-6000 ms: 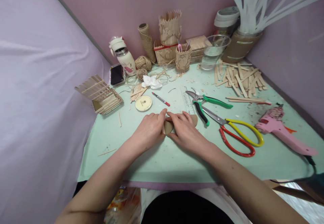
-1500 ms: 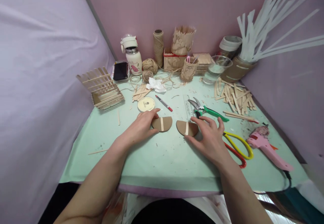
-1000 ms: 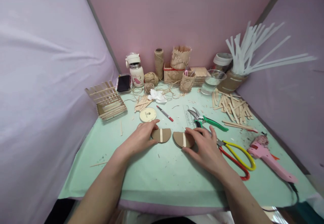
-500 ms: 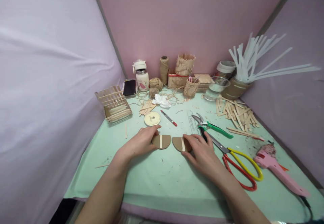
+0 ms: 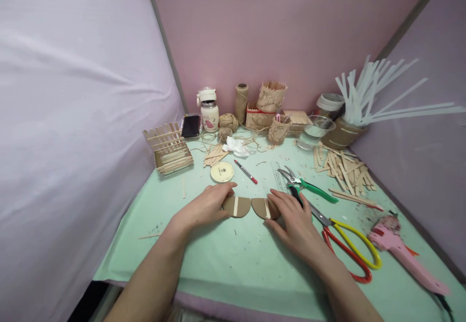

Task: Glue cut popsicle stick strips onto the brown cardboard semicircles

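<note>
Two half-round brown cardboard pieces lie side by side on the green cloth, a narrow gap between them. Each has a pale wooden strip across it. My left hand [image 5: 209,205] grips the outer side of the left cardboard piece [image 5: 243,207], thumb at the near edge and fingers at the far one. In the same way my right hand [image 5: 291,215] holds the outer side of the right cardboard piece [image 5: 259,208]. The fingers cover both outer ends. Just beyond the left piece sits a round cream lid [image 5: 222,172], with a red-tipped pen [image 5: 245,172] beside it.
Green-handled pruners [image 5: 316,191], large scissors [image 5: 349,244] and a pink glue gun [image 5: 404,256] lie on the right. Behind them are loose wooden sticks [image 5: 345,169] and a glass bowl of water [image 5: 313,132]. A slatted stick basket [image 5: 169,149] stands back left.
The view has shifted slightly, moving the scene right and a little down in the picture. Both hands keep their hold, and the two cardboard pieces now sit slightly more level with each other.
</note>
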Demonstrator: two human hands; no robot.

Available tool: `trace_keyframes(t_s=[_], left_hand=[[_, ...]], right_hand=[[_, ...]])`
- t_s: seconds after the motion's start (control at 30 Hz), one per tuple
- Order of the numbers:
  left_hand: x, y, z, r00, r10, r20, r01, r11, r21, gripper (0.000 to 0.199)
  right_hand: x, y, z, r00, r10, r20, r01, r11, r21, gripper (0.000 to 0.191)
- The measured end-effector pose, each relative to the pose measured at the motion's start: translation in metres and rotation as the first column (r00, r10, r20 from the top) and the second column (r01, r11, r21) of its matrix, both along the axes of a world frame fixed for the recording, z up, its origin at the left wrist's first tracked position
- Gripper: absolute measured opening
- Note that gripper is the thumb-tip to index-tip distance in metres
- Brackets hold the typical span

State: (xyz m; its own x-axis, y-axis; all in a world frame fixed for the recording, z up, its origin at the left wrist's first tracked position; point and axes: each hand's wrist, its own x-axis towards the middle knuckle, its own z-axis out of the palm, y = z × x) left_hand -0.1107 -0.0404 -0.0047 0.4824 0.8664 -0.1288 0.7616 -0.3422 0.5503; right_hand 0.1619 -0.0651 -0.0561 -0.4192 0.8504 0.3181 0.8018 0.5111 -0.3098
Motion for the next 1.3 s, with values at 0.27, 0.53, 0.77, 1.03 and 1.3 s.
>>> trace_keyframes(t_s=[0.27,0.53,0.77,1.03,1.3], left_hand=[[0.004,0.006,-0.001,0.994,0.091,0.062,-0.099,0.987,0.123,0.033],[0.003,0.012,-0.007,0.986,0.159,0.055,-0.166,0.968,0.188,0.034],[0.005,0.010,-0.003,0.987,0.150,-0.056,-0.136,0.968,0.209,0.046],[0.006,0.010,-0.001,0.984,0.169,-0.056,-0.152,0.961,0.233,0.044],[0.007,0.011,-0.002,0.983,0.168,-0.070,-0.148,0.962,0.230,0.039]], right_hand=[[0.002,-0.001,0.007,0.961,-0.056,-0.269,0.084,0.992,0.093,0.019],[0.030,-0.011,0.033,0.964,-0.232,-0.131,0.236,0.971,0.020,0.041],[0.095,0.006,0.067,0.886,-0.458,0.076,0.464,0.879,-0.107,0.032],[0.192,0.061,0.109,0.646,-0.695,0.314,0.753,0.649,-0.112,0.025],[0.214,0.131,0.086,0.682,-0.522,0.513,0.716,0.620,-0.321,0.033]])
